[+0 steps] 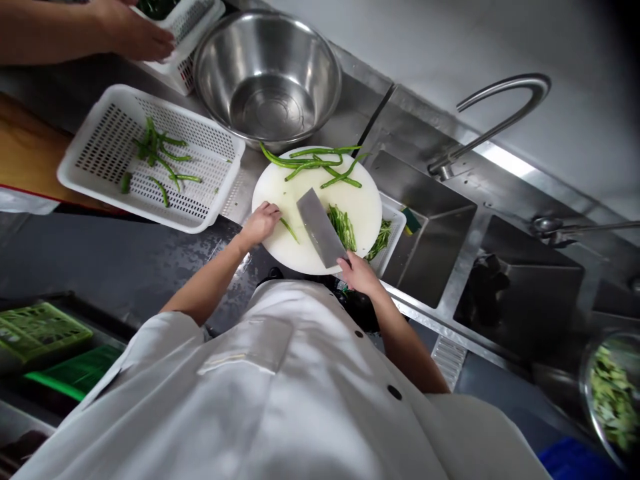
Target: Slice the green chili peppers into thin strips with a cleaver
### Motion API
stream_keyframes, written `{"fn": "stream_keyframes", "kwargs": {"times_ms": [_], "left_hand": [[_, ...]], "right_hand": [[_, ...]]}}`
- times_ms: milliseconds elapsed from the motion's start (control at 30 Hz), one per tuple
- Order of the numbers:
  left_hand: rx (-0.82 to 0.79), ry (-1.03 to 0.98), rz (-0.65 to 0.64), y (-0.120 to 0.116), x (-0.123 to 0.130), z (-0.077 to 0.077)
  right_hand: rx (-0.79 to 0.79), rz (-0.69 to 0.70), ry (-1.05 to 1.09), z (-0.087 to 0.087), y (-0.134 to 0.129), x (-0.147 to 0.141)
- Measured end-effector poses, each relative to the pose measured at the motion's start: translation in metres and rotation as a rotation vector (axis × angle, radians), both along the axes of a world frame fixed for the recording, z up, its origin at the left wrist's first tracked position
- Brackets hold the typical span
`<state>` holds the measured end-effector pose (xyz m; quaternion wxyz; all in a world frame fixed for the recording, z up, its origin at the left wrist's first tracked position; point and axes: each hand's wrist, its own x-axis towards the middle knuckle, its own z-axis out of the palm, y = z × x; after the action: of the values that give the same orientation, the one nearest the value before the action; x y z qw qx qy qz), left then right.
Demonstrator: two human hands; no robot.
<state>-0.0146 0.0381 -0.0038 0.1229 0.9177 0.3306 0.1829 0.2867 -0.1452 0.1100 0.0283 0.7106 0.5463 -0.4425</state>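
My right hand [357, 272] grips a cleaver [321, 230], its broad blade lying flat over the round white cutting board [270, 187]. Fingers of my left hand [263, 222] are pinched at the board's left edge, on the end of a long green chili pepper [289, 230]. Right of the blade lies a pile of thin green shreds [343, 228]. Several whole long green chili peppers [320, 163] rest across the back of the board. More shreds [380, 240] lie in a white basket [397, 233] partly hidden under the board's right side.
A white perforated basket [220, 193] with green pepper pieces [155, 150] stands at left. Behind the board is a large steel bowl [270, 73]. Another person's hand [135, 33] touches a white basket [193, 33]. Right are a sink [425, 233] and a curved faucet [500, 133].
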Motion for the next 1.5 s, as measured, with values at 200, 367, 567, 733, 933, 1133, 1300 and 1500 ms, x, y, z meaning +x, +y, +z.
{"fn": "stream_keyframes", "kwargs": {"times_ms": [200,367,567,733,933,1133,1300,1500], "left_hand": [[0.036,-0.049,0.062,-0.026,0.014,-0.003],[-0.028,-0.138,0.040,-0.056,0.022,-0.015],[-0.006,-0.078,-0.045,-0.055,0.028,-0.016],[-0.041,-0.059,-0.070,-0.053,0.036,-0.012],[-0.059,-0.071,-0.090,-0.052,0.037,-0.014],[-0.055,-0.117,-0.116,-0.054,0.035,-0.014],[0.045,-0.240,0.181,0.013,0.035,-0.005],[-0.007,-0.151,0.233,0.122,0.103,0.022]], "right_hand": [[0.043,0.187,-0.282,0.016,-0.031,0.001],[-0.032,0.258,-0.355,0.030,-0.042,-0.007],[-0.070,0.314,-0.355,0.033,-0.044,-0.012],[-0.077,0.313,-0.336,0.045,-0.043,-0.009],[-0.072,0.339,-0.289,0.058,-0.033,-0.006],[0.015,0.254,-0.196,0.018,0.004,-0.026],[0.064,0.189,-0.125,0.011,-0.021,-0.005],[0.108,0.108,0.052,-0.005,-0.045,-0.001]]}}
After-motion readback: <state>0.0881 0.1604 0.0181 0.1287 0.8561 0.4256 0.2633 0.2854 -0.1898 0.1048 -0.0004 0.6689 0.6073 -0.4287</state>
